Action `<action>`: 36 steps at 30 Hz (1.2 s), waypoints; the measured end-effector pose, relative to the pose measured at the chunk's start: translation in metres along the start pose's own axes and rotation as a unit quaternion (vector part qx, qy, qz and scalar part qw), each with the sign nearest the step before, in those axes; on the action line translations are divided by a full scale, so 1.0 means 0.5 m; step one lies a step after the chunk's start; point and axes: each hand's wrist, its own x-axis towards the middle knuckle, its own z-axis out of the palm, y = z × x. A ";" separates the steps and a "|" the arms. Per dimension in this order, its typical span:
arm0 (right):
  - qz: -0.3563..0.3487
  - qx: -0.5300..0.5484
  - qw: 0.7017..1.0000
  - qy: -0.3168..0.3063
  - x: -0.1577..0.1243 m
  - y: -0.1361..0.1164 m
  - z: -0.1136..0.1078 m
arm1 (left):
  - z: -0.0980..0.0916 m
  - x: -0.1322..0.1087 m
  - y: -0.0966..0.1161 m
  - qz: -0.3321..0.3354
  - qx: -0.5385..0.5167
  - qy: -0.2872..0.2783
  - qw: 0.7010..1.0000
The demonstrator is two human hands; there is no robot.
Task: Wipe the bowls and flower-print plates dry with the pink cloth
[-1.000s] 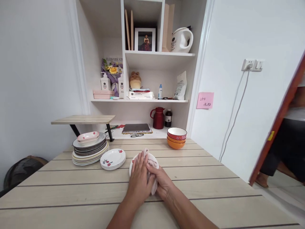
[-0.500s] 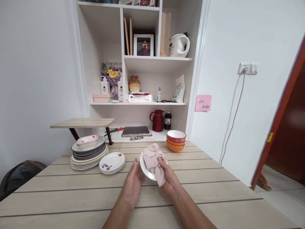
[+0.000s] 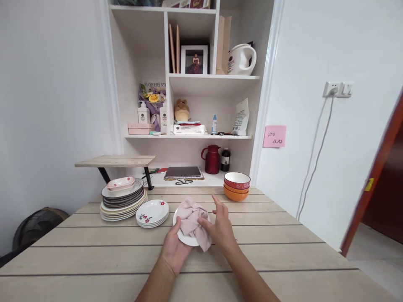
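Observation:
In front of me a small white plate (image 3: pixel 186 240) is held tilted over the table. My left hand (image 3: pixel 176 247) grips it from the left, thumb over the rim and fingers underneath. A crumpled pale pink cloth (image 3: pixel 190 220) lies on the plate and hides most of its face. On the other side, my right hand (image 3: pixel 222 228) has its thumb against the cloth, while its fingers are spread and lifted off the plate. Just to the left is a short stack of white plates with red flowers (image 3: pixel 153 212).
Farther left rises a taller stack of mixed plates (image 3: pixel 122 203), topped by pink-patterned dishes (image 3: pixel 120 183), near a low wooden stand (image 3: pixel 116 161). Stacked red and orange bowls (image 3: pixel 236 186) sit at the back right. Behind the table stand a shelf unit, a red jug (image 3: pixel 212 160) and a laptop (image 3: pixel 183 172).
My left hand has come in and taken hold of the plate's left side. My right hand has loosened from the plate and spread its fingers. The view has turned slightly left.

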 end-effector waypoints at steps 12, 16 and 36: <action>-0.013 -0.026 0.983 -0.183 -0.039 -0.021 0.013 | 0.038 -0.011 -0.004 0.010 0.052 0.079 0.995; 0.005 -0.036 0.984 -0.176 -0.037 -0.022 0.012 | 0.038 -0.012 -0.014 -0.016 0.071 0.061 0.996; -0.163 -0.034 0.957 -0.238 -0.041 -0.033 0.000 | 0.031 -0.015 0.000 -0.040 0.046 0.057 0.997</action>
